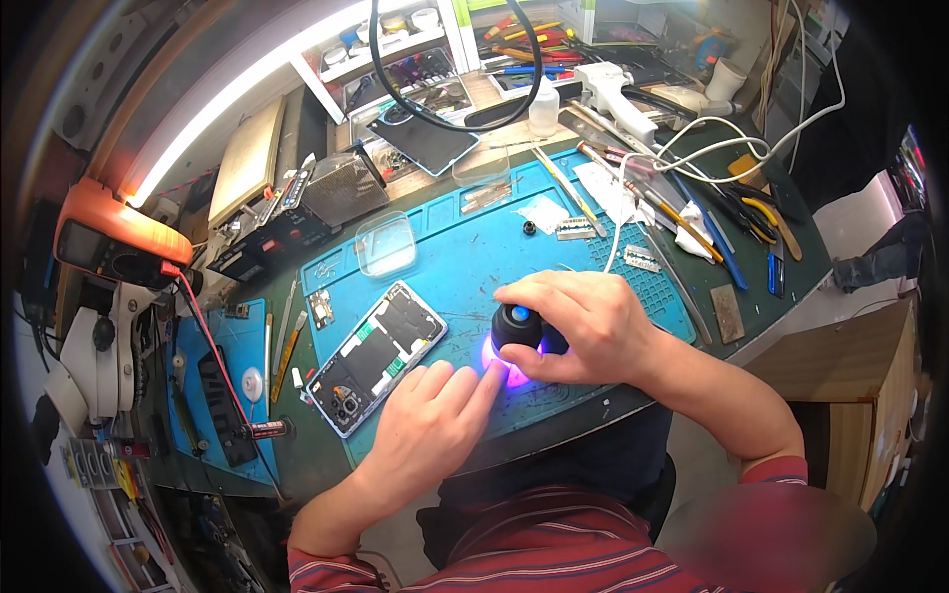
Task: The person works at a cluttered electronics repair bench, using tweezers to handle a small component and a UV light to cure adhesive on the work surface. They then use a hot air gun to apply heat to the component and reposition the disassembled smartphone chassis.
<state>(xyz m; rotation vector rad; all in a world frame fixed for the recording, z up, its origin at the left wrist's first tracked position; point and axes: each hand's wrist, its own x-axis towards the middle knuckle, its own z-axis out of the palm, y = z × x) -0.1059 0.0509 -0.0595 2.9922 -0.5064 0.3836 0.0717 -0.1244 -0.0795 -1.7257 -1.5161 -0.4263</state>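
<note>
My right hand point(591, 326) grips a black round UV lamp point(515, 323) with a blue button on top, and a white cable point(615, 232) runs off behind it. Purple light point(517, 376) glows on the blue mat below the lamp. At the edge of this glow are the fingertips of my left hand point(432, 415), its fingers bent and close together. What they pinch or press, if anything, is hidden. Beside my left hand lies an opened smartphone point(376, 356), its inner parts and camera module showing.
The blue work mat point(474, 257) carries a clear plastic box point(387, 244), razor blades point(576, 229) and tweezers point(568, 191). Pliers point(741, 217) and screwdrivers lie at right. An orange multimeter point(121, 239) with a red lead stands at left. A black cable loop point(539, 69) hangs overhead.
</note>
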